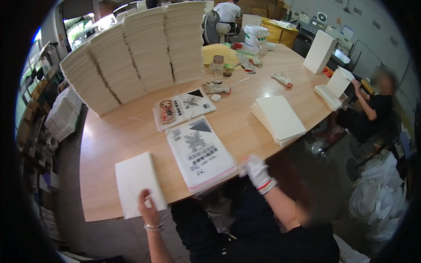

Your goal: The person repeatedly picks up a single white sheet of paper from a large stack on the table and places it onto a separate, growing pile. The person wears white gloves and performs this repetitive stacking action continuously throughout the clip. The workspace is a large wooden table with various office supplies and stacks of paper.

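At the table's near left lies a white paper block [139, 182], its surface smooth and slightly shiny. My left hand [149, 209], bare with a bracelet at the wrist, is over its near right corner, fingers bent and apart; whether it presses on the block I cannot tell. My right hand [258, 172] wears a white glove with a red cuff and is smeared by motion. It is beside the near right corner of a stack of clear printed plastic bags [199, 151]. Behind that stack lie more printed packets [184, 107]. A fanned pile of cream paper [278, 119] sits to the right.
Tall paper stacks [144, 48] wall off the table's far left. Beyond the bags are a jar [218, 65], loose gloves [281, 79] and a white bucket [255, 35]. At right, a seated person [377, 105] handles paper; plastic bags [379, 197] heap on the floor.
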### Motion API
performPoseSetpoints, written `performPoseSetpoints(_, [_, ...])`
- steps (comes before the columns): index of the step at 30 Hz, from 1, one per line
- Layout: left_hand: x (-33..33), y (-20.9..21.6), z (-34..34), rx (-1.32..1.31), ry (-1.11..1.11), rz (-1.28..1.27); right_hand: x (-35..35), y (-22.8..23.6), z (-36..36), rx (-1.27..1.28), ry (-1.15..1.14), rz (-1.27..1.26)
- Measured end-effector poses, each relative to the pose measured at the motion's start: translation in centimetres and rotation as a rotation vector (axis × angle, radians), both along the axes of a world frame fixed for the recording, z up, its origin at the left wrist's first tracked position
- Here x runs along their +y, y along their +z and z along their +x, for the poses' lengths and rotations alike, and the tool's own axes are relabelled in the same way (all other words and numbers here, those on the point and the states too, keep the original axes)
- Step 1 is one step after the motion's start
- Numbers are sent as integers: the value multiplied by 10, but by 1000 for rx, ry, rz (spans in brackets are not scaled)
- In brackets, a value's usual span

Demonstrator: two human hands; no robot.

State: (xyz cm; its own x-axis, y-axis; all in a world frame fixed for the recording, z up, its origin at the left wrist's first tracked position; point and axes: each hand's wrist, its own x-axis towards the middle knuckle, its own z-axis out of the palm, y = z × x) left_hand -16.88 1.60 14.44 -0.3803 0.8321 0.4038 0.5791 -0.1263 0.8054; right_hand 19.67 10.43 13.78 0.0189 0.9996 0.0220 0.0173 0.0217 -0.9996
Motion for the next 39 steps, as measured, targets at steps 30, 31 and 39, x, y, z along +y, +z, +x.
performPoseSetpoints(30, [104, -34, 166, 1117, -445, -303, 17, 45, 173, 289, -543, 34])
performPoseSetpoints(31, [100, -39, 169, 1104, -435, -220, -6, 53, 161, 289, -513, 19])
performPoseSetpoints(39, [108, -50, 169, 1082, -449, -210, -137, 22, 132, 274, -39, -260])
